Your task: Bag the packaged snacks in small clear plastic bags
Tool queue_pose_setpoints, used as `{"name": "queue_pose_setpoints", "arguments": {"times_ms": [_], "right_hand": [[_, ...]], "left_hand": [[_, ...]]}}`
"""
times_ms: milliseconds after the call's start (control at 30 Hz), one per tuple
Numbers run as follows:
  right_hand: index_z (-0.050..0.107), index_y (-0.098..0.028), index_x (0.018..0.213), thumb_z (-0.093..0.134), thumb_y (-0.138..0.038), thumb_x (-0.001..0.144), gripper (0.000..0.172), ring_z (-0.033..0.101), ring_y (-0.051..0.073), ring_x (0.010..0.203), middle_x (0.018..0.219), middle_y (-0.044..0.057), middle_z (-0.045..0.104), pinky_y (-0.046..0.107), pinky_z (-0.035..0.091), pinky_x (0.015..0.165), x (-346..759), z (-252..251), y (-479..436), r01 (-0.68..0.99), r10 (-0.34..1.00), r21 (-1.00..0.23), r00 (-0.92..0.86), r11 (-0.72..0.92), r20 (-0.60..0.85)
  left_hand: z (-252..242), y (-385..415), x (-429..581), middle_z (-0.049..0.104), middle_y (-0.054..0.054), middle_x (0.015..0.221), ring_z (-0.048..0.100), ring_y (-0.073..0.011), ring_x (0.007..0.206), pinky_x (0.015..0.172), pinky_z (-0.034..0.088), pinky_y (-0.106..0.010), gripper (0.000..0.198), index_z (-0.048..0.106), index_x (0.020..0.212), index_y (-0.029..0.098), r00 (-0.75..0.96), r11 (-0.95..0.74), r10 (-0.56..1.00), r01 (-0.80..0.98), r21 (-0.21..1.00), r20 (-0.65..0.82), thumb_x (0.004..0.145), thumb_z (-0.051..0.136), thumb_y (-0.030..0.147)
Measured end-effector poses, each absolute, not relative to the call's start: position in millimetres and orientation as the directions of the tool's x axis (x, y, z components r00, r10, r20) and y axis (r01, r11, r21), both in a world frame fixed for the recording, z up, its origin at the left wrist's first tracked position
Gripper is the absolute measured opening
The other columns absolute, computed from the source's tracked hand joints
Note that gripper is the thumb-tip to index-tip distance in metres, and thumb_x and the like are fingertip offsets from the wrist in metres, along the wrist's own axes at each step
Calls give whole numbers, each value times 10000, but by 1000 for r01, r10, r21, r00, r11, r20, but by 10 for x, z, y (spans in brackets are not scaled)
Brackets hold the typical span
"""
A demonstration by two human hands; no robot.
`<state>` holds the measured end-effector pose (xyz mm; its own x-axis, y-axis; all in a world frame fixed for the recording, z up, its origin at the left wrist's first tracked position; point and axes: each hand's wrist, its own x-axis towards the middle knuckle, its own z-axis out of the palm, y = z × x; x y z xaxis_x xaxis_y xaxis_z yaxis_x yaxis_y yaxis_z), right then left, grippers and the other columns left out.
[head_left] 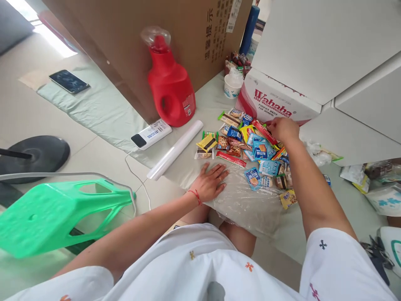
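My left hand (210, 182) lies flat on a clear plastic sheet (247, 211), fingers spread, with a ring and a red cord at the wrist. Just beyond its fingertips is a red stick-shaped snack packet (231, 159). To the right spreads a heap of small wrapped snacks, among them a yellow packet (207, 142), a light-blue biscuit packet (261, 149) and another blue packet (252, 178). My right hand (284, 130) reaches to the heap's far right side, fingers curled together beside a long red packet (264, 132). What its fingertips pinch is hidden.
Behind the heap stand a Wahaha carton (272, 98), a paper cup (232, 87) and a red detergent jug (171, 85) against a big cardboard box (125, 50). A white roll (175, 149) and a white power bank (152, 133) lie left, near a green plastic stool (62, 213).
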<state>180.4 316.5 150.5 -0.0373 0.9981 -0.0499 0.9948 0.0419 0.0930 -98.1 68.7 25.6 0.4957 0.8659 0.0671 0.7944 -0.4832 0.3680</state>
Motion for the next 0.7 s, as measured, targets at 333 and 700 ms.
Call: {"name": "queue_pose_setpoints", "arguments": {"times_ms": [333,700], "right_hand": [[731,-127,1276,663,-322,887,440,674,348,1110,1263,231,704,418,528,895,1641,1364,3449,961,967,216,-125,173,-220],[711,-10,1255,589,-215,960,380,659,378,1182,1230,304,688,473,488,960,1522,1523,3746,977,995,194,-70,84,-76]], "left_hand": [[257,678,-991,379,-95,1690,360,-280,1574,1318,93,-608,580,463,1591,243,500,-471,865,780,411,43,1083,328,490],[263,683,-996,396,-94,1682,376,-282,1565,1324,84,-593,574,487,1577,238,495,-463,868,776,428,41,1080,341,485]]}}
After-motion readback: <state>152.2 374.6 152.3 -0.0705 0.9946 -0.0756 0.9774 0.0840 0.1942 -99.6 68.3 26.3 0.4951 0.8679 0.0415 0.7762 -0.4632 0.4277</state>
